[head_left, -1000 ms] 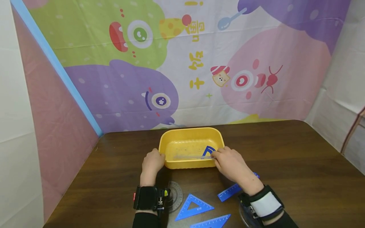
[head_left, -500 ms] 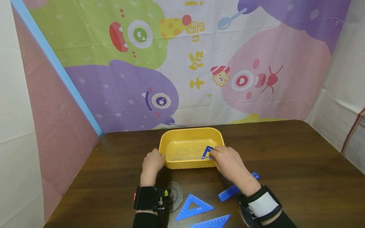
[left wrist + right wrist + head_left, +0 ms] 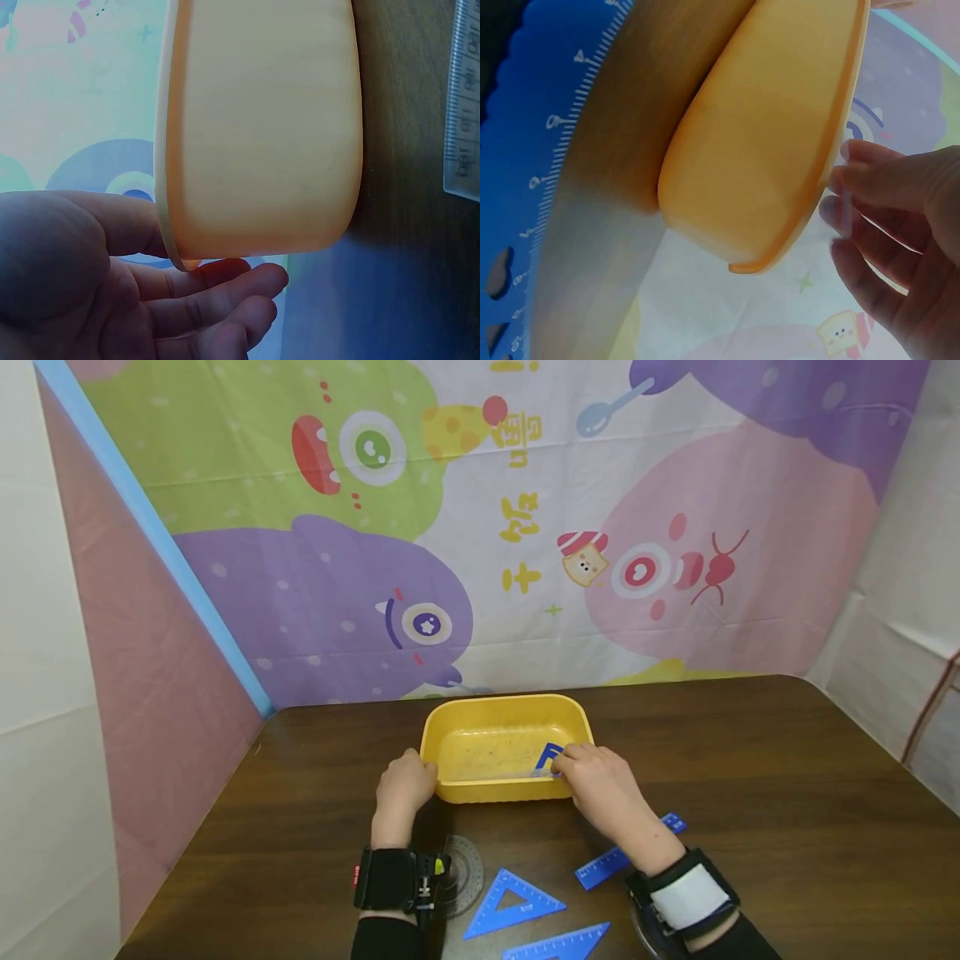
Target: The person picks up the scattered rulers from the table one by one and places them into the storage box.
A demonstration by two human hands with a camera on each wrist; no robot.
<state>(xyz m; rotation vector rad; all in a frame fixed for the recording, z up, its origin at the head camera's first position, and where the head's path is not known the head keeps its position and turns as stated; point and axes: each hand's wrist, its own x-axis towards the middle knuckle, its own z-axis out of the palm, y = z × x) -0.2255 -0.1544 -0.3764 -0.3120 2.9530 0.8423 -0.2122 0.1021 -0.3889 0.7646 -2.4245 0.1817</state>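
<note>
A yellow plastic basket stands near the back of the table. My left hand grips its left end; in the left wrist view the thumb and fingers lie on either side of the rim. At the front right corner my right hand pinches a thin clear ruler, which lies low along the inside of the front wall. The right wrist view shows the clear edge between the fingertips, just beyond the rim. Inside the basket, a dark blue angled piece is partly hidden by the right hand.
Nearer me on the table lie a clear protractor, a blue set square, a second blue set square and a blue ruler under the right forearm. A round clear object is partly hidden by the right wrist. A cartoon cloth hangs behind.
My right hand has shifted slightly left over the basket, and the clear ruler has tilted and now shows as a thinner strip by the front wall. My left hand keeps its grip.
</note>
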